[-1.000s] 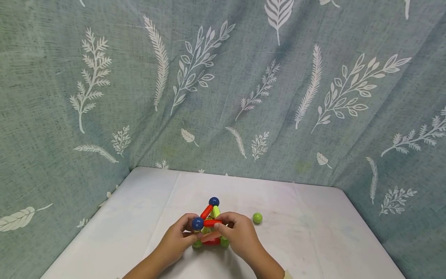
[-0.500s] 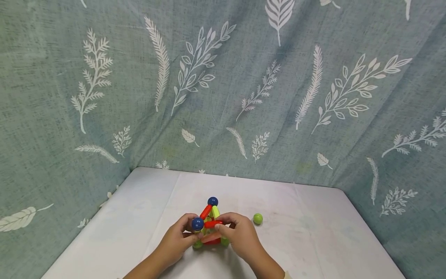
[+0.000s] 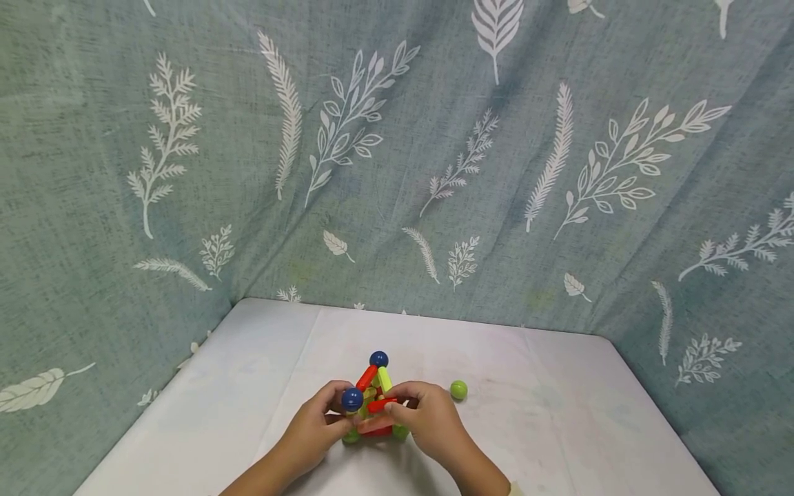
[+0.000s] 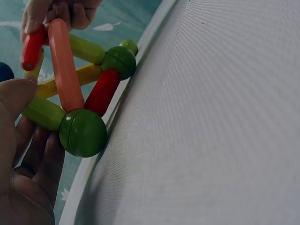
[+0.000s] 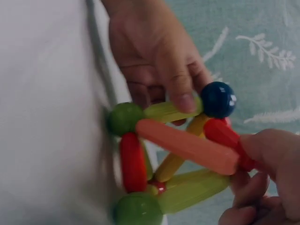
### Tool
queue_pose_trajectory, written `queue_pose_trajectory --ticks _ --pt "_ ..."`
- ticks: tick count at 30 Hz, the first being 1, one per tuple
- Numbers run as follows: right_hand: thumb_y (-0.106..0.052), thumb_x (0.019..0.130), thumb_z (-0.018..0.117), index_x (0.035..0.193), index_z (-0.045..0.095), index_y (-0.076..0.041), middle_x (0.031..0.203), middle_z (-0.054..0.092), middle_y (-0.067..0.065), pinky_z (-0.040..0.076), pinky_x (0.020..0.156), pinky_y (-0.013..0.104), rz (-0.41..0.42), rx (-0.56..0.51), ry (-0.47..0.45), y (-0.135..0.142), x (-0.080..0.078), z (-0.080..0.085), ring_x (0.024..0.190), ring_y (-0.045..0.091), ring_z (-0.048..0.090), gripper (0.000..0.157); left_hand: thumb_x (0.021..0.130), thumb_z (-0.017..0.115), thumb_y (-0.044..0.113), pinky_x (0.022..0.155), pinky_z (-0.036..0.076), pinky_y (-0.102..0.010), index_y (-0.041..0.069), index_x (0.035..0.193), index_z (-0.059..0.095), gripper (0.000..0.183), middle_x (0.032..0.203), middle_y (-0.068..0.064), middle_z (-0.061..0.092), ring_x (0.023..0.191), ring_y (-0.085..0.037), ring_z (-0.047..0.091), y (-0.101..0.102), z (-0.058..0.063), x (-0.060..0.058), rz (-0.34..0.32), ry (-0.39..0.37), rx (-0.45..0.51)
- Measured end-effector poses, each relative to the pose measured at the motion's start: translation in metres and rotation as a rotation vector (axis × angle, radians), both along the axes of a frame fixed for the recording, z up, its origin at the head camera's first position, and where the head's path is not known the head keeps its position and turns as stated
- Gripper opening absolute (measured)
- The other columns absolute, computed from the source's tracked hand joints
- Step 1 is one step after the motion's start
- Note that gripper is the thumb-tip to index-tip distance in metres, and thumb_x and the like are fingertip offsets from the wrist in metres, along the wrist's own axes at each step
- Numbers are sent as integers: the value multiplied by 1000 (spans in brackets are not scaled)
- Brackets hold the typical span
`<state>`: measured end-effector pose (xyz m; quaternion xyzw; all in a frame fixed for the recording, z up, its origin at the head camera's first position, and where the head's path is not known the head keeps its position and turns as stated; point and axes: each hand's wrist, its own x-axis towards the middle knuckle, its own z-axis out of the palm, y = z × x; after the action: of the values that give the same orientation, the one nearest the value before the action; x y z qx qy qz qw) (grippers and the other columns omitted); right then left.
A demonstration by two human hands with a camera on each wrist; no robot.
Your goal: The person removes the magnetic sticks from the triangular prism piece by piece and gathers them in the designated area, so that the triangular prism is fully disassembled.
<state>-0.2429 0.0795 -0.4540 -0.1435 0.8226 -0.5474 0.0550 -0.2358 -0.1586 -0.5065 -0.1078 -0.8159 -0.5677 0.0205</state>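
Observation:
A frame of coloured rods and balls, like a magnetic building set, stands on the table between both hands. My left hand (image 3: 313, 427) grips its near-left yellow-green rod (image 5: 161, 111), just under a blue ball (image 3: 352, 399). With thumb and fingers, my right hand (image 3: 432, 417) pinches a short red rod (image 4: 33, 51), whose free end points toward that ball, a small gap between them. A coral rod (image 5: 187, 145) slants across the near side from a green ball (image 4: 83, 133). Another red rod (image 5: 133, 161) joins two green balls at the base. A second blue ball (image 3: 379, 359) tops the far corner.
One loose green ball (image 3: 459, 390) lies on the white-covered table (image 3: 558, 406), right of the frame. Grey-green leaf-patterned cloth (image 3: 384, 151) hangs behind the table and along its sides.
The pinched red rod has come away from the near blue ball, its free end shifting right and slightly down. The left hand and the frame have stayed nearly still.

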Motion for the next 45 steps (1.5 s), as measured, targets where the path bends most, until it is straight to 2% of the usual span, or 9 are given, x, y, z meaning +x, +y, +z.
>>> queue_pose_trajectory --ticks 6,13,18,20,27,38,45 --pt "-31 93 81 102 81 -24 100 78 -10 56 68 25 -22 1 11 -1 1 1 88 17 65 12 90 84 19 90 58 -24 20 126 61 43 106 1 70 102 -16 66 1 0 0 13 -4 -6" --pt "-33 92 82 106 79 -21 102 77 -7 56 72 24 -25 -40 28 4 -1 3 89 17 64 18 90 83 18 89 58 -24 18 125 60 42 107 -3 70 103 -19 66 0 1 0 7 1 -15" --pt "-30 92 82 107 78 -24 103 75 -6 54 66 25 -39 -23 15 13 -7 -2 85 19 62 17 89 84 17 88 59 -24 17 126 60 43 106 -3 69 102 -19 65 1 0 1 10 -10 -10" --pt "-29 92 82 108 78 -24 101 74 -4 53 64 27 -62 -19 2 19 -10 -3 84 21 61 17 89 84 17 88 59 -24 18 126 61 44 106 -2 69 102 -19 65 2 -1 1 11 -19 -10" --pt "-29 92 82 111 77 -20 104 73 0 51 74 34 -161 -48 -29 43 -22 -8 92 21 63 22 89 84 13 90 58 -24 19 127 61 45 107 -2 68 103 -20 65 1 -1 -1 19 -21 6" --pt "-23 96 77 119 75 -17 114 71 1 54 77 37 -325 -21 -80 72 -41 -21 95 24 64 24 90 82 13 89 59 -24 19 127 60 43 109 -5 69 103 -20 65 1 -1 -1 23 -33 -2" --pt "-20 98 73 123 74 -16 117 72 2 53 76 35 -402 25 -64 96 -52 -24 94 22 62 25 90 82 14 90 58 -24 19 128 60 44 109 -4 69 104 -22 64 0 -2 -2 25 -39 -11"
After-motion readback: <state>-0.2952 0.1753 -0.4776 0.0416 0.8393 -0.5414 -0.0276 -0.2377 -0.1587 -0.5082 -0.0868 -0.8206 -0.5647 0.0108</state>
